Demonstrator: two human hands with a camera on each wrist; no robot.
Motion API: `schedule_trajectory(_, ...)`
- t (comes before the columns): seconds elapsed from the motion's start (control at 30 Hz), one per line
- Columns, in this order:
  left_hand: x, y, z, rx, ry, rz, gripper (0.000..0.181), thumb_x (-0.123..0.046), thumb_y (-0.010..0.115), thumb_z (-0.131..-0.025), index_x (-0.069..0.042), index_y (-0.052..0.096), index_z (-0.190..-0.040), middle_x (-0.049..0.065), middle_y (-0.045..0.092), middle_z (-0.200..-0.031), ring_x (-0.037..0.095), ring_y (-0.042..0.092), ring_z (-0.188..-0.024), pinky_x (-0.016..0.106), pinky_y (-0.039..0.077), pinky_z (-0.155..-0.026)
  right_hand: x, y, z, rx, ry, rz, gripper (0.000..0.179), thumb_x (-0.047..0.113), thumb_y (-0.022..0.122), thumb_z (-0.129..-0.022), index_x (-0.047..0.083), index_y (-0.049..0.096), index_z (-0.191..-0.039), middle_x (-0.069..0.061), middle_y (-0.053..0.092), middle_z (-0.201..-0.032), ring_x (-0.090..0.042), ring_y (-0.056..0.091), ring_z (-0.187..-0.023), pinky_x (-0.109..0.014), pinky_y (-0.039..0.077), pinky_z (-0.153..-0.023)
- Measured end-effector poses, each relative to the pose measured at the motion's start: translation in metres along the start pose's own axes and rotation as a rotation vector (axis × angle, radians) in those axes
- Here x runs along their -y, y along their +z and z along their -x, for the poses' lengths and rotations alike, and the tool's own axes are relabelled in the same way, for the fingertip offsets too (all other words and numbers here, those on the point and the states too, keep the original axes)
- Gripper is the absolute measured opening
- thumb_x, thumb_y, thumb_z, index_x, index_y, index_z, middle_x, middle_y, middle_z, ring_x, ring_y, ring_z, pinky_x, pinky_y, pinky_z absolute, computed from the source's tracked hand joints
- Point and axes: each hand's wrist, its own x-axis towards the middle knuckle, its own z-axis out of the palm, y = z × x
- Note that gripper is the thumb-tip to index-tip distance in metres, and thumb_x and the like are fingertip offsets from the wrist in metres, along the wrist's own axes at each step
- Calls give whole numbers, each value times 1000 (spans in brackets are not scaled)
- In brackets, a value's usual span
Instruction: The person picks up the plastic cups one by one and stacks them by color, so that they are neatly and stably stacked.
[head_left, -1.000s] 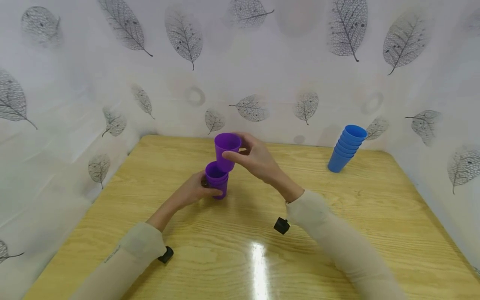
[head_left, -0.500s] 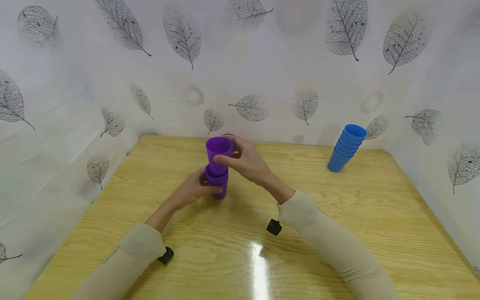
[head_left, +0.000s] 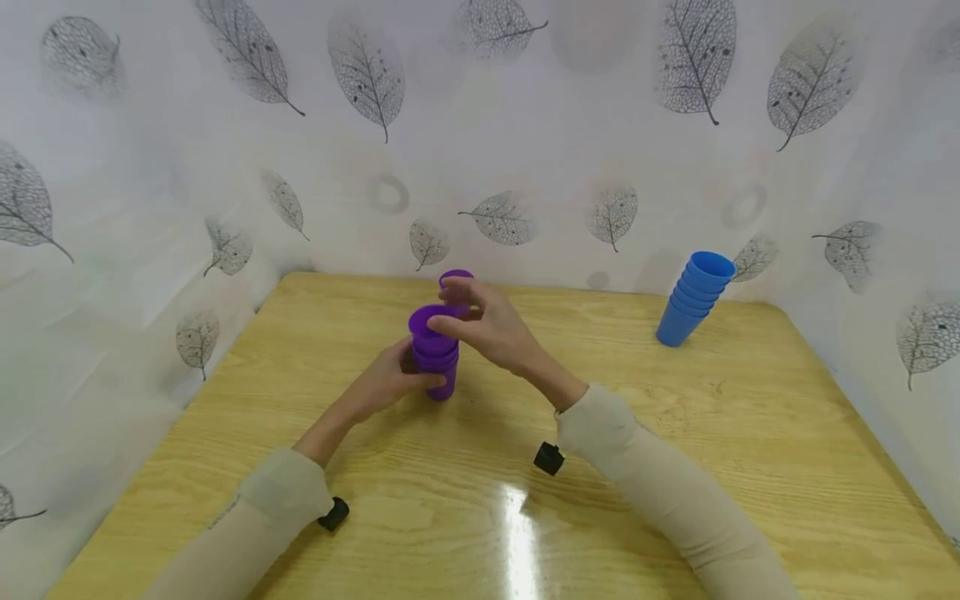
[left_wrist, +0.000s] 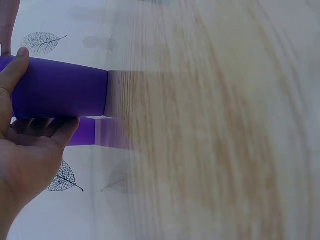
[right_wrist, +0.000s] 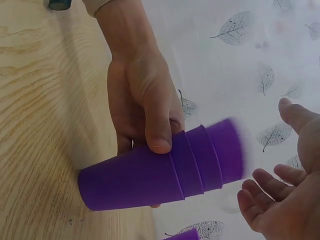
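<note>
My left hand (head_left: 386,382) grips a nested stack of purple plastic cups (head_left: 444,385) standing on the wooden table. In the right wrist view, the left thumb (right_wrist: 159,135) lies along the side of the lowest cup (right_wrist: 125,182). The topmost cup (right_wrist: 231,150) is blurred and sits partly inside the stack, its rim highest. Around that rim my right hand (head_left: 491,329) hovers with fingers spread. A gap shows between its fingertips (right_wrist: 247,197) and the cup in the right wrist view. Behind the right hand stands another purple cup (head_left: 456,275), mostly hidden.
A stack of blue cups (head_left: 686,304) leans at the table's back right. The wooden table (head_left: 420,500) ends at a leaf-printed cloth wall (head_left: 525,125) at the back and sides. Each wrist carries a small black camera (head_left: 550,458).
My right hand brought a purple cup left and down over the stack, then let go of it, and the cup dropped into the stack. The left hand kept its grip on the stack.
</note>
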Motion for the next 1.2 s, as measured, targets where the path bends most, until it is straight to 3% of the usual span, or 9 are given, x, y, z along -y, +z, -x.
schedule_trajectory(0.1, 0, 1, 0, -7, -2, -19, 73, -17, 79, -92, -2, 42, -153, 19, 60, -140, 33, 60, -127, 50, 46, -110, -4, -3, 2, -23, 18, 25, 53, 21, 75, -96, 1, 57, -141, -11, 66, -129, -24, 63, -117, -42, 52, -103)
schedule_trajectory(0.33, -1, 0, -1, -10, 33, -89, 71, -16, 80, -92, 1, 45, -151, 20, 63, -135, 33, 63, -122, 49, 50, -107, -13, -9, 3, -51, 38, 49, 52, 25, 72, -98, 1, 56, -141, -11, 65, -130, -27, 61, -121, -40, 52, -101)
schedule_trajectory(0.57, -2, -1, -1, -11, 22, -89, 66, -15, 81, -90, 2, 50, -146, 19, 66, -131, 32, 65, -118, 47, 52, -104, -27, -16, 0, -130, 98, 53, 58, 28, 71, -100, -4, 52, -144, -21, 64, -133, -26, 61, -122, -41, 50, -104)
schedule_trajectory(0.7, -2, -1, -2, -13, 19, -94, 65, -15, 82, -90, 3, 51, -145, 19, 67, -129, 32, 66, -117, 47, 51, -104, -36, -21, -2, -175, 118, 63, 60, 28, 71, -99, -5, 51, -145, -20, 64, -134, -27, 60, -123, -42, 50, -105)
schedule_trajectory(1.2, 0, -1, -2, -2, 8, -96, 64, -16, 81, -91, 5, 51, -144, 21, 66, -129, 32, 65, -117, 48, 51, -105, -69, -31, -13, -229, 176, 85, 63, 27, 75, -97, -3, 51, -146, -22, 62, -136, -33, 60, -122, -45, 52, -102)
